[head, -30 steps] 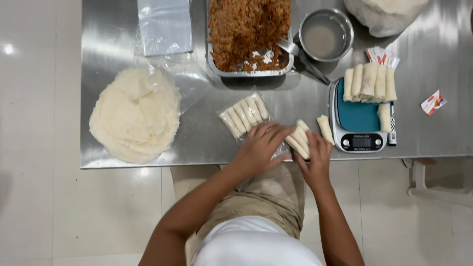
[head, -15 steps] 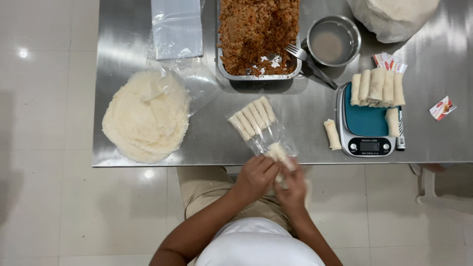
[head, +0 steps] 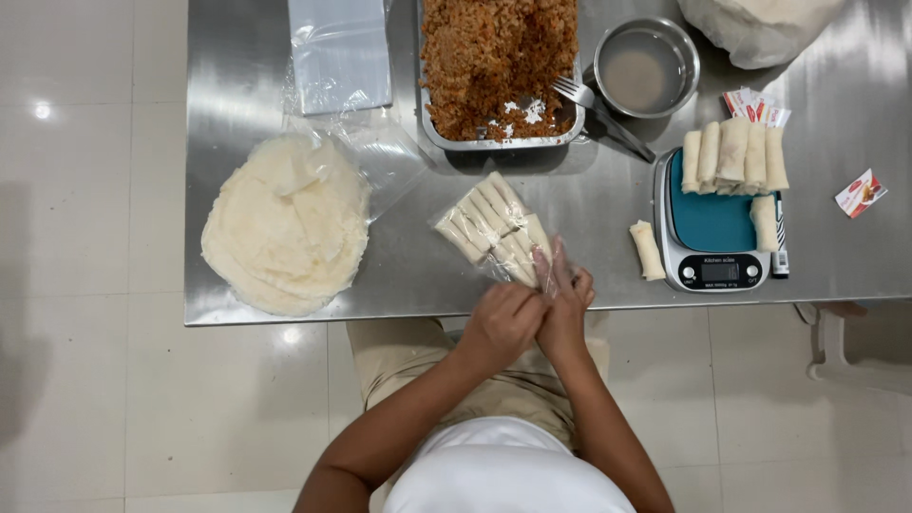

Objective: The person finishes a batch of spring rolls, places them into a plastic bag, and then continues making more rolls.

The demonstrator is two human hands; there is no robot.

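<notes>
Both hands have stayed at the table edge. The left hand (head: pixel 501 323) and right hand (head: pixel 566 302) still pinch shut the open end of the clear bag of spring rolls (head: pixel 494 228), which now lies flatter on the steel table (head: pixel 399 275).

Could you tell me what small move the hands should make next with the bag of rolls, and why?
Probably twist or fold the bag's open end shut: both the left hand and right hand pinch the clear bag of rolls at its mouth by the table edge, with the rolls already inside.
</notes>
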